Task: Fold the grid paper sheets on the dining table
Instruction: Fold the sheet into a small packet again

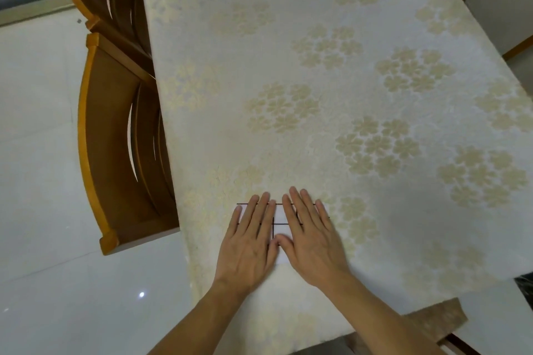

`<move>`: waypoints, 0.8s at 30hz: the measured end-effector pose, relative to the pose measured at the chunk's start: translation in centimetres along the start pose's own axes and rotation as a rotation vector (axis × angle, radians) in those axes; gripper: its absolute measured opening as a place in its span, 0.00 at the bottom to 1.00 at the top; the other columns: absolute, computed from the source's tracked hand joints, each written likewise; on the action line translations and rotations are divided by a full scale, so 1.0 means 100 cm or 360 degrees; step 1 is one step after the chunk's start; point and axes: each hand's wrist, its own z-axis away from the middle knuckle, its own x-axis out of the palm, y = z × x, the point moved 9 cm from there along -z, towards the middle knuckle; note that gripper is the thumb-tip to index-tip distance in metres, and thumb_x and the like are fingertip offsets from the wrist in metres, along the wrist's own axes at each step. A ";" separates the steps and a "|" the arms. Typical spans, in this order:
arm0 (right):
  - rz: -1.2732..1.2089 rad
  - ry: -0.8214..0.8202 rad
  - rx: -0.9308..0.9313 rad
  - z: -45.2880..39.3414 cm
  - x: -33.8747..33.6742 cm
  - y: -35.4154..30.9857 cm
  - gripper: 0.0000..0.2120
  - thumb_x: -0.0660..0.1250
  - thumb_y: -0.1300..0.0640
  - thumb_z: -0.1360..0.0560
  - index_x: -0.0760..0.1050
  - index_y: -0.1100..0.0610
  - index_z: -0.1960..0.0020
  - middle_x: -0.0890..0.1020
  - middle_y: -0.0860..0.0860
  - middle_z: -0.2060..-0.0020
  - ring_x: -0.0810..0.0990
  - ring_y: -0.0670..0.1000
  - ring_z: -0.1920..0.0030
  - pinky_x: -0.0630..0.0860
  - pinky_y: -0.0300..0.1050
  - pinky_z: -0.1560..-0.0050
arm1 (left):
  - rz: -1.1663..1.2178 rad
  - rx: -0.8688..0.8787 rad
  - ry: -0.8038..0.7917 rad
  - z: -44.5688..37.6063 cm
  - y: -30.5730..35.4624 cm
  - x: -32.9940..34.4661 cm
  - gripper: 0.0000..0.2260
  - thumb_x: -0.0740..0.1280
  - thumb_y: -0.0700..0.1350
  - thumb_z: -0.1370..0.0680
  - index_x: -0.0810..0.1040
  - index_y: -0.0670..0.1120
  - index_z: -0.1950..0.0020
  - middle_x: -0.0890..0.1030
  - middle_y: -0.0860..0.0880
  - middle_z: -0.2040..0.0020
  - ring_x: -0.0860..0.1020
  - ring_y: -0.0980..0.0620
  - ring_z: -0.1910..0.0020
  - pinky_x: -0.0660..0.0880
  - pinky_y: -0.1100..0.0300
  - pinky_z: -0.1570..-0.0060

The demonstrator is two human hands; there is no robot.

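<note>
A white grid paper sheet [281, 217] with dark ruled lines lies flat near the front edge of the dining table [317, 81], which has a cream floral cloth. My left hand [248, 242] presses flat on the sheet's left part, fingers straight and together. My right hand [313, 236] presses flat on the right part, fingers straight and slightly spread. The thumbs meet near the sheet's middle. Both hands hide most of the paper; only a strip between them and the far edge shows.
Two wooden chairs [121, 138] stand along the table's left side on a glossy white tiled floor [37, 210]. Another wooden chair corner [432, 323] shows at the near right. The table's near edge runs just below my wrists.
</note>
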 end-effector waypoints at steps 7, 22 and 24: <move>0.0027 -0.0037 0.0098 0.010 0.001 0.011 0.38 0.47 0.35 0.18 0.48 0.61 0.20 0.50 0.56 0.19 0.47 0.55 0.20 0.57 0.58 0.23 | -0.0020 -0.0005 -0.0048 0.013 -0.008 0.002 0.30 0.49 0.58 0.17 0.50 0.44 0.19 0.52 0.45 0.19 0.50 0.46 0.20 0.55 0.45 0.25; -0.0006 0.0005 0.0169 0.015 0.000 0.011 0.37 0.45 0.36 0.18 0.48 0.62 0.20 0.49 0.57 0.19 0.47 0.55 0.20 0.56 0.59 0.23 | 0.0012 0.0046 -0.0045 0.003 0.002 0.000 0.30 0.53 0.56 0.17 0.50 0.44 0.19 0.50 0.45 0.19 0.48 0.46 0.20 0.58 0.44 0.25; 0.0004 -0.0014 0.0159 0.016 0.001 0.013 0.37 0.46 0.36 0.18 0.48 0.62 0.20 0.48 0.57 0.19 0.47 0.55 0.20 0.56 0.58 0.23 | 0.0024 0.0042 -0.0084 0.004 0.000 0.004 0.30 0.51 0.55 0.18 0.49 0.44 0.19 0.49 0.46 0.18 0.48 0.47 0.20 0.59 0.44 0.25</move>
